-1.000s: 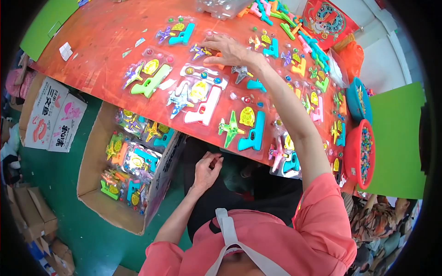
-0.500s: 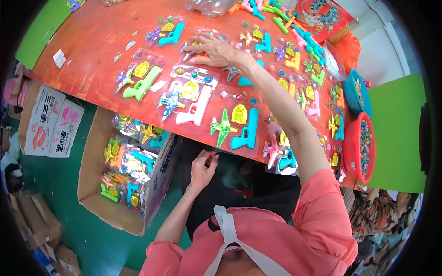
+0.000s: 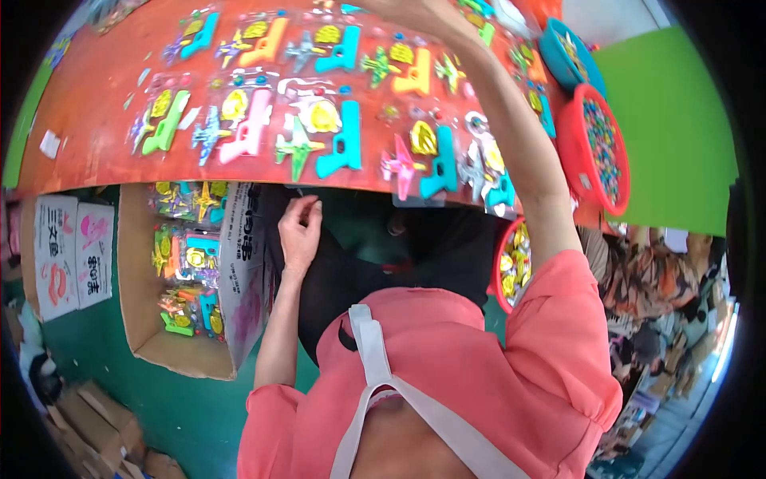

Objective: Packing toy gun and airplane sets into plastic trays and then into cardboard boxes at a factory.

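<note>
- Left hand [image 3: 301,231] loosely curled just below the red table [image 3: 96,120] edge, pinching something tiny.
- Right hand [image 3: 407,9] reaches across the table's far toy packs [image 3: 335,136]; grip unclear.

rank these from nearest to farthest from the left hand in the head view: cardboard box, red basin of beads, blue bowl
From the left hand, below the table edge:
1. cardboard box, right beside the hand, on its left
2. red basin of beads, far across, at the table's right end
3. blue bowl, just beyond the red basin, top right
</note>
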